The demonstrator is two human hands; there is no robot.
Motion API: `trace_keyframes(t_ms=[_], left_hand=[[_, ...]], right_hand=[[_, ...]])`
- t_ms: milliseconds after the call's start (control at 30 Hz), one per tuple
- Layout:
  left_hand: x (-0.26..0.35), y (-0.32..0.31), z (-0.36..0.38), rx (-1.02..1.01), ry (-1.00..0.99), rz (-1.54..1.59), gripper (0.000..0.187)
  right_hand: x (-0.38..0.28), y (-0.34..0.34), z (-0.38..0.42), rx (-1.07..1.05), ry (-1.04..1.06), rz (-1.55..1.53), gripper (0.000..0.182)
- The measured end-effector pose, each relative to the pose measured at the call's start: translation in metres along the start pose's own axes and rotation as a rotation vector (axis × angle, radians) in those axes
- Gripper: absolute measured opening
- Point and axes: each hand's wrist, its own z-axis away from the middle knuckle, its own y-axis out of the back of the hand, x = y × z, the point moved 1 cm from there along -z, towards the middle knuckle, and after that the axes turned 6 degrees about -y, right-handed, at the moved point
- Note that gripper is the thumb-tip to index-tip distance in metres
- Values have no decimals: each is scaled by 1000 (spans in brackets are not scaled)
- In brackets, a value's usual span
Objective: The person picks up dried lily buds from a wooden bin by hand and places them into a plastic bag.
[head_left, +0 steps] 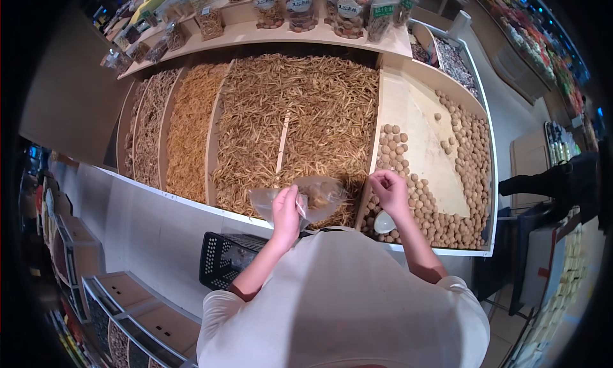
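My left hand is closed on the edge of a clear plastic bag, held over the front of a bin of dried yellow-brown strips. The bag's mouth looks spread, and a few strips show in or through it. My right hand is raised near the wooden divider, its fingers curled together; whether anything small is between them I cannot make out. Just below that hand, a white scoop or bowl rests among round brown shelled nuts or dried fruits.
Bins of orange-yellow shreds and paler dried pieces lie to the left. Packaged bags line the shelf behind. A black basket hangs or stands below the counter's white front edge. A person's dark sleeve shows at right.
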Motion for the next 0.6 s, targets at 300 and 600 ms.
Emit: trace_keyframes(t_ms=[300, 600], left_hand=[[-4, -7, 1, -91, 2, 28, 29], [2, 6, 6, 28, 4, 3, 24]], right_hand=[[-17, -56, 38, -241, 98, 177, 13], [-27, -39, -10, -86, 269, 331, 13]])
